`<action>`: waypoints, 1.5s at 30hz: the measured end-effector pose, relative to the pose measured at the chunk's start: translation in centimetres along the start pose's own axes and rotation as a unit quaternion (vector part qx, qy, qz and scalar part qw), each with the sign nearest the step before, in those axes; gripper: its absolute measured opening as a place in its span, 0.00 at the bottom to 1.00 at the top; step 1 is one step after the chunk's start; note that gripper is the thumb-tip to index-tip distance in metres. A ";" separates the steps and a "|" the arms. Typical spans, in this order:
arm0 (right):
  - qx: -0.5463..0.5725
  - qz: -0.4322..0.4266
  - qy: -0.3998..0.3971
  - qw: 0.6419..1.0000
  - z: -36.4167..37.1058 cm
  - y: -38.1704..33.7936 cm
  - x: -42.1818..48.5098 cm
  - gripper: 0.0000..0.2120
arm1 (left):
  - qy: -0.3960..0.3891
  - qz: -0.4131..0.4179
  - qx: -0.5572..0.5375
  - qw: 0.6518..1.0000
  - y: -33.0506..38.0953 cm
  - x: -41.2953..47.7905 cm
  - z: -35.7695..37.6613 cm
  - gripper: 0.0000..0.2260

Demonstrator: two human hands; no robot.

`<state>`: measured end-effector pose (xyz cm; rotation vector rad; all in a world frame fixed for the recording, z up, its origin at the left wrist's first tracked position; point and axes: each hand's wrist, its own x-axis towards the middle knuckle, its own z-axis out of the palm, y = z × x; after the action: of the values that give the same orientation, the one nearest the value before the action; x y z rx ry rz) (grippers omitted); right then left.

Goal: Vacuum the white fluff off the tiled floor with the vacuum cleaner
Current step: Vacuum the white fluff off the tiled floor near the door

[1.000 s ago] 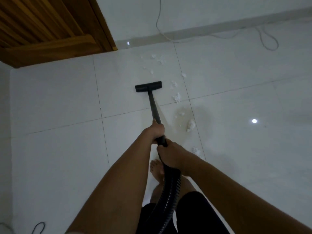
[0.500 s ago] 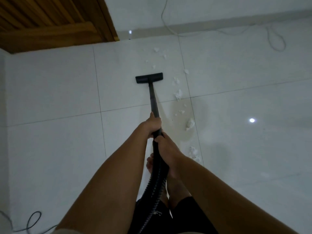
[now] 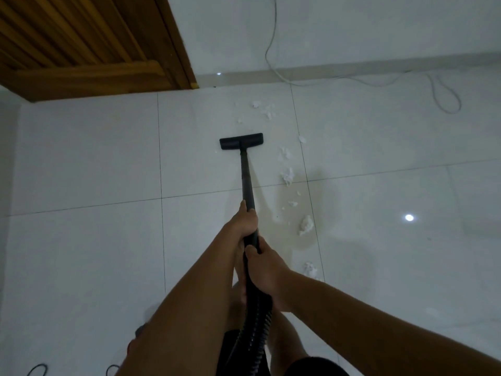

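The black vacuum floor head (image 3: 241, 141) lies flat on the white tiled floor (image 3: 89, 164), joined to a black wand (image 3: 247, 183). My left hand (image 3: 245, 221) grips the wand higher up. Just below it, my right hand (image 3: 264, 267) grips the wand where the ribbed black hose (image 3: 253, 332) begins. Several tufts of white fluff (image 3: 305, 225) lie in a loose line to the right of the wand, from near my feet up to the wall; the farthest tufts of fluff (image 3: 267, 111) lie beyond the head.
A wooden door (image 3: 81, 44) stands at the far left. A thin white cable (image 3: 444, 101) runs down the wall and loops on the floor at the far right. A dark cable (image 3: 38, 370) shows at the bottom left. My bare feet are under the hose.
The floor head sits a little farther from the skirting than half a second ago, and my hands have drawn back toward my body along the wand's line. The fluff lies as before.
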<state>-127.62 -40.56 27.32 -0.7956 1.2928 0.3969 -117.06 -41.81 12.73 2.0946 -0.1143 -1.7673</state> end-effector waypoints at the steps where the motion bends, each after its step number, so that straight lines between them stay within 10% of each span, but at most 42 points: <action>1: -0.008 -0.001 0.000 1.000 -0.1 -0.2 0.2 0.22 | 0.004 -0.002 0.009 1.000 0.2 0.2 -0.1 0.28; 45: 0.006 -0.055 0.007 0.998 -1.4 -9.5 10.1 0.18 | 0.050 0.013 0.033 0.998 10.1 7.7 -6.2 0.27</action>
<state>-119.62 -49.62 20.43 -0.8557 1.2570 0.2959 -107.67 -51.96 9.86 2.2133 -0.1725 -1.6613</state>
